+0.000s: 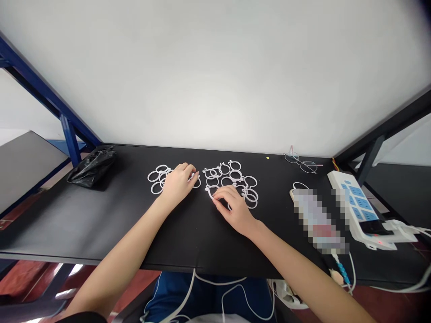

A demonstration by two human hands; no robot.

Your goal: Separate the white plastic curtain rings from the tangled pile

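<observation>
White plastic rings with small knobs or eyelets, like curtain rings, lie in two groups on the black table. My left hand (180, 181) is over the left group (153, 176), thumb and fingers pinched at a white ring (198, 184) on its right side. Part of that group is hidden under the hand. My right hand (235, 210) reaches the near edge of the larger right group (251, 181). Its thumb and fingertips close on the near side of another white ring (208, 190). The palm and fingers cover some rings there.
A crumpled black plastic bag (93, 167) lies at the table's left. On the right are eyeglasses (308, 167), a blurred-out phone (318, 220) with a cable, and a white power strip (358, 206). A white wall (202, 76) stands behind; cables hang at the front edge.
</observation>
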